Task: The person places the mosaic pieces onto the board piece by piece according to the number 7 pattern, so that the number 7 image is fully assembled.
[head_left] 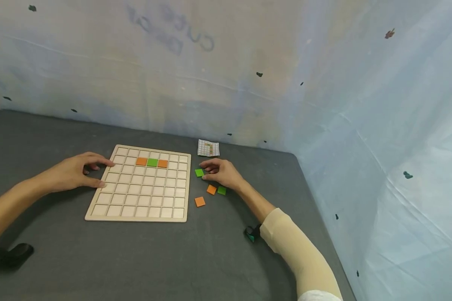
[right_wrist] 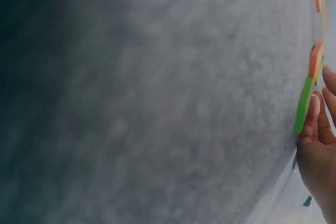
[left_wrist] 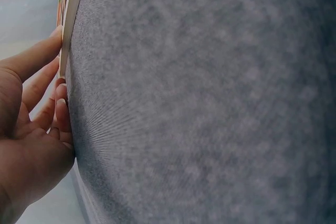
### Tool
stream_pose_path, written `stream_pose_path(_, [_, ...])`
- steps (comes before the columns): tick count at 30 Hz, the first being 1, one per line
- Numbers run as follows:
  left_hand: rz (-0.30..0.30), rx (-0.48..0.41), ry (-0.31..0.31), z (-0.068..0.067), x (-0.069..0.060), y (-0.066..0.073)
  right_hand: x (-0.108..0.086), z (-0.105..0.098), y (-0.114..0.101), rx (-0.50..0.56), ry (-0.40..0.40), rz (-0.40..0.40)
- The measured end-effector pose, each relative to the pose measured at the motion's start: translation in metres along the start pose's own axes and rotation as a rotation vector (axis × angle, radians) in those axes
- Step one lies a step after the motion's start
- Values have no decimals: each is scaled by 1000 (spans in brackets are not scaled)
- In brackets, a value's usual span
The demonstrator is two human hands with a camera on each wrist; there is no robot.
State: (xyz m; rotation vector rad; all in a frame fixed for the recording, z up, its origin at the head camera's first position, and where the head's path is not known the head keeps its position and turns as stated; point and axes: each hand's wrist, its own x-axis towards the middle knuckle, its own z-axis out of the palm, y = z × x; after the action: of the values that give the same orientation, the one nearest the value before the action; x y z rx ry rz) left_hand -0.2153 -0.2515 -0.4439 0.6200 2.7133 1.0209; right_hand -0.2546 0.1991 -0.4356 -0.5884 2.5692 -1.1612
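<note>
A square wooden grid board (head_left: 135, 200) lies on the dark table. Two orange tiles (head_left: 141, 161) sit in its upper rows with a green tile (head_left: 152, 162) between them. My left hand (head_left: 73, 170) rests at the board's left edge, thumb and index finger spread apart on the frame; the left wrist view shows the thumb on the rim. Right of the board, my right hand (head_left: 226, 173) has thumb and index finger at a loose green tile (head_left: 199, 172). Its other fingers are bent. Whether the fingertips pinch that tile is hard to see.
Near the right hand lie two loose orange tiles (head_left: 200, 202) and another green tile (head_left: 222, 190). A small printed grid card (head_left: 208, 148) stands behind, close to the hanging cloth (head_left: 226, 96). Cloth also borders the table's right side.
</note>
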Motion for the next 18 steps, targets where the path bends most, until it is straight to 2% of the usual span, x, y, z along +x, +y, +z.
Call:
stream_pose_path(6, [-22,-2,-5,-1,0,0,1,4,0,-102,-3,-57])
stream_pose_path(11, [-16,4,-4,-2,2,-1,2,7,-1,-114,32,-60])
stream_pose_path(18, [-22,1,-10,0,1,-4,1,12,-1,-145,42,-60])
